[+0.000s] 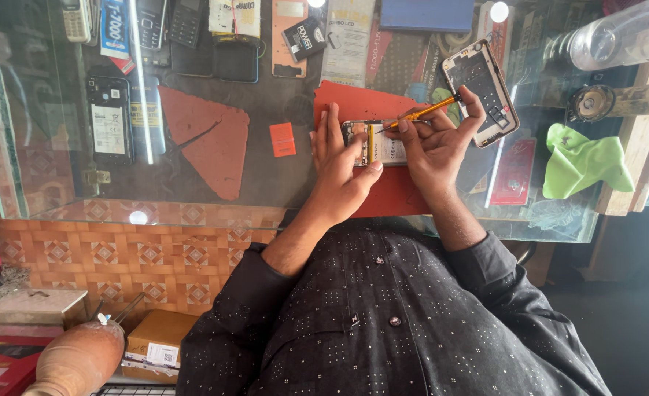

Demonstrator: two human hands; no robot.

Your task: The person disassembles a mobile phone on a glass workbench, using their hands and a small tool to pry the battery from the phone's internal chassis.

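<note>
Two hands at work over a glass-topped bench [214, 209]. Left hand [343, 165] lies fingers outstretched along one end of an opened phone [374, 143], thumb pressed against its edge, steadying it. Right hand [434, 139] is closed around a slim yellow-handled screwdriver [423, 114], tip set down onto the phone's exposed interior. The phone lies flat on a red mat [361, 103] on the glass, between the two hands.

Just beside the right hand, a detached phone back frame [482, 92] lies tilted on the glass. Further off to that side, a green cloth [584, 161] rests by a wooden block. Under the glass: several old handsets, a battery-backed phone [109, 117], a torn red sheet [207, 139], a small orange card [282, 139]. Tiled floor [119, 253] below the bench edge; the person wears a dark dotted shirt [383, 323].
</note>
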